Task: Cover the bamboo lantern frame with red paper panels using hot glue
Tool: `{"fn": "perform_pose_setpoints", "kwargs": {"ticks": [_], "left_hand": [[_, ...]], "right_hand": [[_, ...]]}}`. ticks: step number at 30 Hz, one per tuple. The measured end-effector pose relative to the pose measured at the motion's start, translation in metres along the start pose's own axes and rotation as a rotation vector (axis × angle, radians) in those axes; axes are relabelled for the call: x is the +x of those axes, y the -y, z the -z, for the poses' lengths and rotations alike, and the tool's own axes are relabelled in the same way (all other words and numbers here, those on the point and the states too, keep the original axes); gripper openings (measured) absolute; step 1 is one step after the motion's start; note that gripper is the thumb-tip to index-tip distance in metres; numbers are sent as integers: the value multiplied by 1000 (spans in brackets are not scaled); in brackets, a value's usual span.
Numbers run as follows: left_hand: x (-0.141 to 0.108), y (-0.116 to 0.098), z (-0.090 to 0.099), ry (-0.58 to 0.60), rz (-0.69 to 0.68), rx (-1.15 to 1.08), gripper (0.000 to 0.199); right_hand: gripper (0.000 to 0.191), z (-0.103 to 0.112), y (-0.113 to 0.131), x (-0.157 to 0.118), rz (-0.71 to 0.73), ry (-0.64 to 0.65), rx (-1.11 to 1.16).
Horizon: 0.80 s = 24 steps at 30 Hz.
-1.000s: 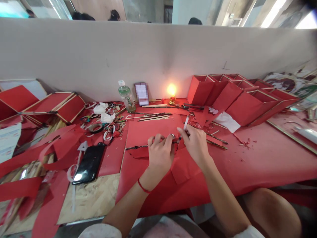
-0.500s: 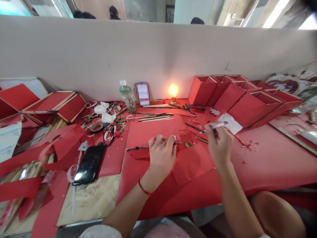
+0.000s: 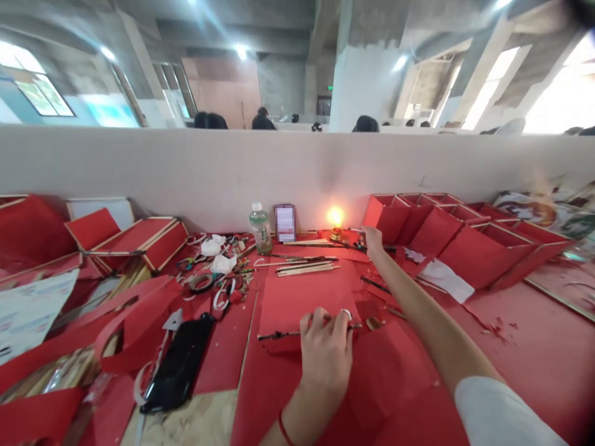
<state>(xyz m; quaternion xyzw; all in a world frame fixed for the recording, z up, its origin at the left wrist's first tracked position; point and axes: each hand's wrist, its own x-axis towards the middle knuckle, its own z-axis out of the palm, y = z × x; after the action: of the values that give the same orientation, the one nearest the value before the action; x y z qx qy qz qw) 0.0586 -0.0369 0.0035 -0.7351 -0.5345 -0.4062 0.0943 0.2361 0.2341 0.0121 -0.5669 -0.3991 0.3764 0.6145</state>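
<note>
My left hand (image 3: 326,350) is closed on a thin dark-blotched stick (image 3: 279,335) lying along the near edge of a red sheet (image 3: 304,300). A small round white item (image 3: 346,314) shows by its fingertips. At the back, my right hand (image 3: 373,241) pinches a thin white stick (image 3: 355,230), its tip pointing left, close beside a small lit lamp (image 3: 336,234). Whether the tip touches the flame, I cannot tell. Several slim wooden sticks (image 3: 309,269) lie on the far part of the red sheet.
Red open-topped boxes (image 3: 483,248) stand at right, with more box frames (image 3: 134,241) at left. A bottle (image 3: 261,230) and a propped phone (image 3: 285,223) stand by the partition (image 3: 186,173). Tape rolls (image 3: 201,283), scraps and a black phone (image 3: 179,362) lie at left.
My right hand has moved forward and left, carrying the white stick from near the white paper to beside the flame. My left hand keeps its hold. The camera view has tilted up.
</note>
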Motion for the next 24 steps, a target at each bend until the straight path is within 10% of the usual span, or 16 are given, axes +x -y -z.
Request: {"fn": "perform_pose_setpoints", "kwargs": {"ticks": [8,24], "left_hand": [[-10,7,-15,-181,10,-121,23],[-16,7,-22,-168,39,-139,34]], "right_hand": [[36,-33,-13,38,-156,4,-158],[32,-44,-28,42,-147,-27,-269]]}}
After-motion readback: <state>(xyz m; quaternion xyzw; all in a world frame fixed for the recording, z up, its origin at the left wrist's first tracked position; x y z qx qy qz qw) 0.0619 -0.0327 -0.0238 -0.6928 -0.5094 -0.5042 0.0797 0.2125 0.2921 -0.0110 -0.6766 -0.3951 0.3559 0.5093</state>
